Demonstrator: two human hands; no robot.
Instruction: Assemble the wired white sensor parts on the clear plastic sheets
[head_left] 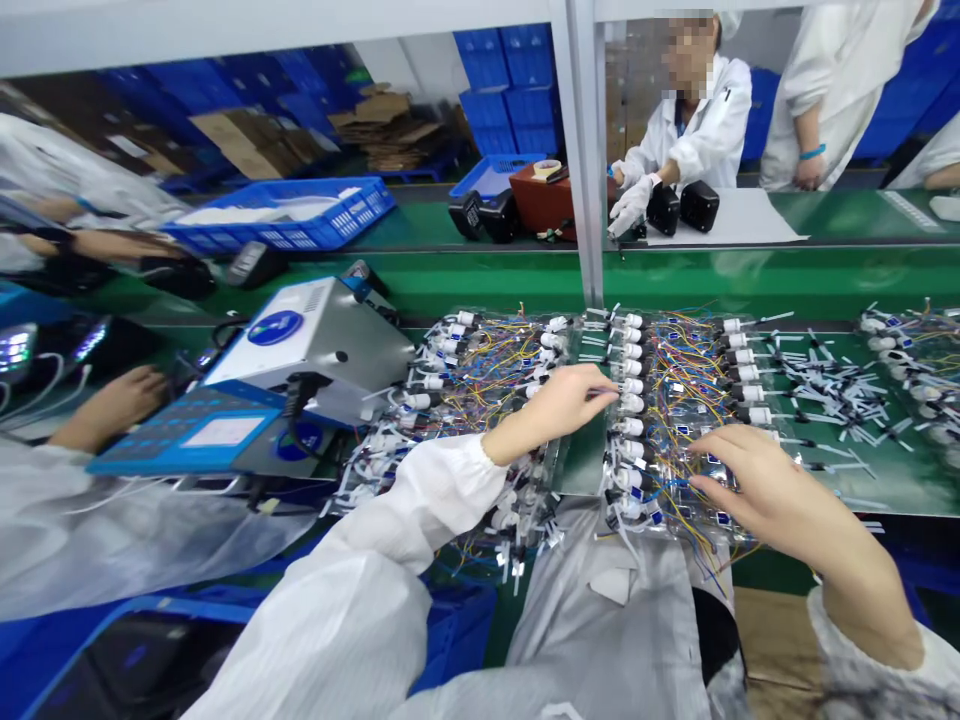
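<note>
white cylindrical parts (pixel 631 405): left column, on their sides, packed side by side, running near-to-far | second column (pixel 742 372): same type, opposite side, black ends facing right | thin wires (pixel 679 345): yellow/blue/red, loose, tangled between columns, some trailing over near edge | all on green bench (pixel 586 465)

Worktop (pixel 581 468): smooth, glossy. Cylindrical wired components (pixel 633 386): smooth plastic. Slotted crate (pixel 330 226): plastic. Flattened cartons (pixel 390 132): matt cardboard. Smock sleeve (pixel 420 505): creased cloth.
</note>
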